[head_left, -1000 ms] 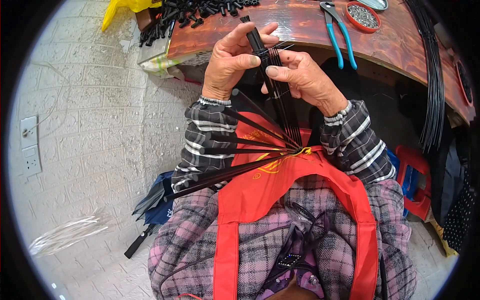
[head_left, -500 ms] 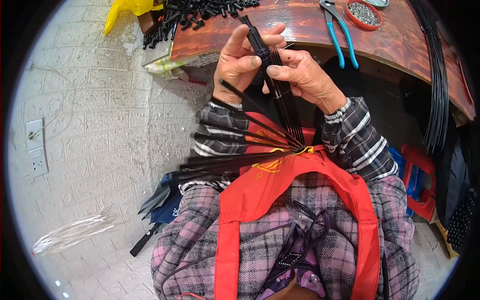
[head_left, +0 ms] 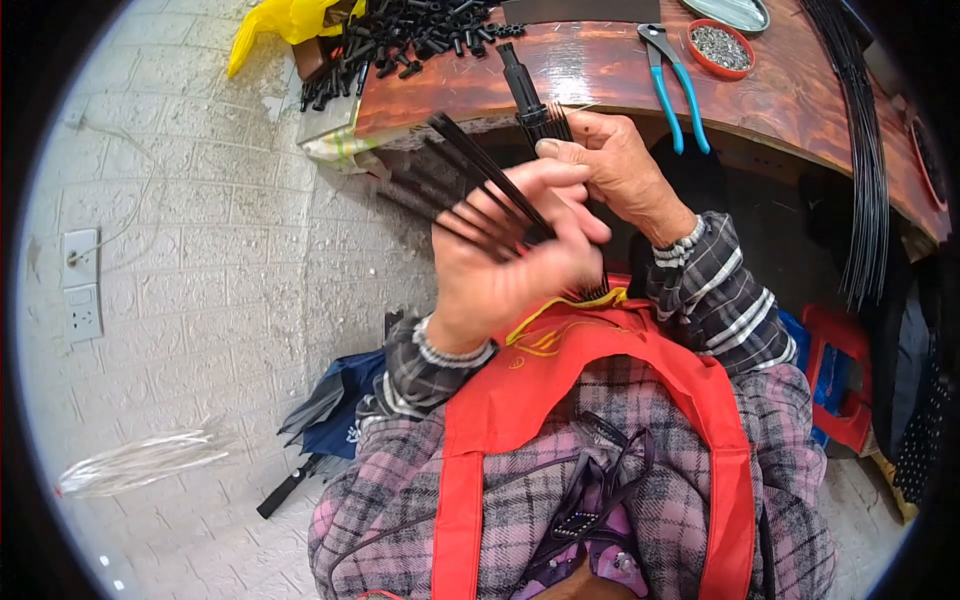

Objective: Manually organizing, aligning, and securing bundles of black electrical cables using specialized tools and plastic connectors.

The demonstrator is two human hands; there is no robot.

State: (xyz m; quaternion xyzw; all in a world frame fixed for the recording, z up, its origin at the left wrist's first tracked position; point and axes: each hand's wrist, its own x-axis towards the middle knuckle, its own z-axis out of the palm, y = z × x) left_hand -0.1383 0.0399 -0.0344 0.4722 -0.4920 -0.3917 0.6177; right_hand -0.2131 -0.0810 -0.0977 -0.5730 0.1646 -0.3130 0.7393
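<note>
My right hand (head_left: 615,165) is closed around the umbrella frame (head_left: 522,88), just below its black plastic hub, with the top pointing up and slightly left. Thin black ribs (head_left: 480,160) fan out to the upper left of the frame. Blurred by motion, my left hand (head_left: 490,265) is among these ribs, its thumb apart from its fingers, touching them without a visible firm grip. The lower end of the frame drops behind my left hand toward the red bag (head_left: 590,345) on my lap, where several rib ends show at its yellow-trimmed edge.
On the wooden table (head_left: 600,60) ahead are a pile of black plastic parts (head_left: 420,35), blue-handled pliers (head_left: 676,90) and a red dish of small metal pieces (head_left: 722,48). Long black ribs (head_left: 865,190) hang over its right edge. A folded blue umbrella (head_left: 335,405) lies at my left.
My left hand has left the hub, come down and turned in among the fanned ribs. The ribs have swung upward. The right hand keeps hold of the frame.
</note>
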